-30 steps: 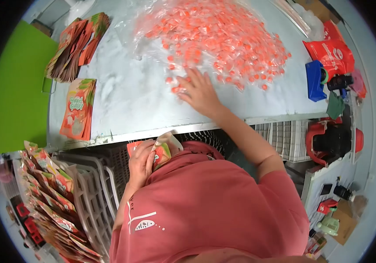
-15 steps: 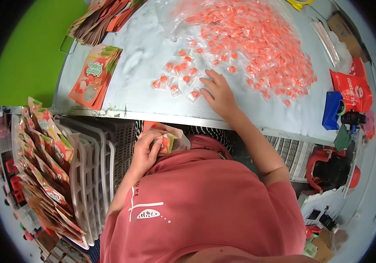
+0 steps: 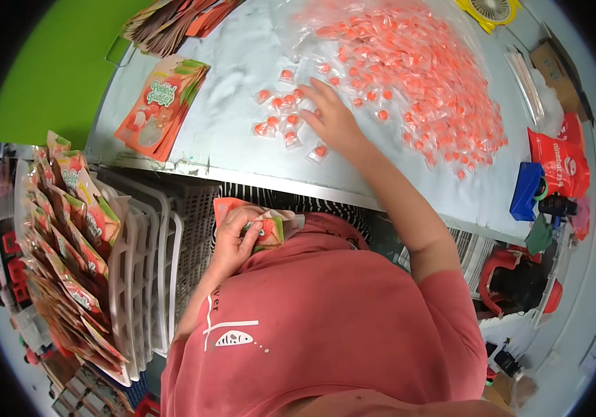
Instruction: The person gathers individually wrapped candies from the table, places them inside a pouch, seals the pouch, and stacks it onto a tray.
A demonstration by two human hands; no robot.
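Observation:
My left hand (image 3: 237,235) is closed around a red and green printed pouch (image 3: 270,234), held low in front of the shirt by the table's front edge. My right hand (image 3: 333,119) reaches over the tabletop with its fingers apart. Under and beside its fingertips lie several loose wrapped candies (image 3: 291,119), orange-red pieces in clear square wrappers. One wrapped candy (image 3: 319,151) sits alone below this hand, towards the edge. Beyond and to the right spreads a large heap of the same candies (image 3: 416,76).
A stack of flat printed pouches (image 3: 162,111) lies on the table's left, with another pile (image 3: 173,28) behind. Filled pouches (image 3: 76,243) stand in a white basket (image 3: 128,278) at left. Along the right are a blue tape dispenser (image 3: 526,191), red bag (image 3: 558,163) and yellow fan (image 3: 490,10).
My right hand has shifted left and a little away from me, over the loose candies. My left hand keeps its hold on the pouch. The camera view has turned slightly.

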